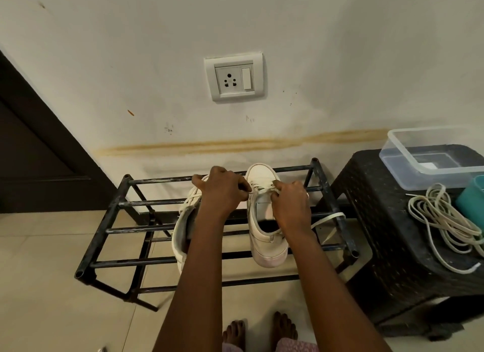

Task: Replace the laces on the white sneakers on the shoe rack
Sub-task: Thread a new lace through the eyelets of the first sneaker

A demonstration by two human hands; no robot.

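Two white sneakers stand on the top bars of a black metal shoe rack (123, 202). The right sneaker (264, 236) points toward the wall, its lace partly threaded. My left hand (222, 192) pinches the lace at the sneaker's eyelets from the left. My right hand (290, 205) holds the lace on the right side, and a loose lace end (327, 219) trails over the rack's right bars. The left sneaker (183, 226) lies partly under my left forearm, its lace loose at the front.
A black plastic stool (379, 220) stands right of the rack. On it lie a bundle of white laces (442, 218), a clear plastic box (432, 152) and a teal cup (471, 202). A wall socket (234, 76) is above. My bare feet (259, 330) stand on the tiled floor.
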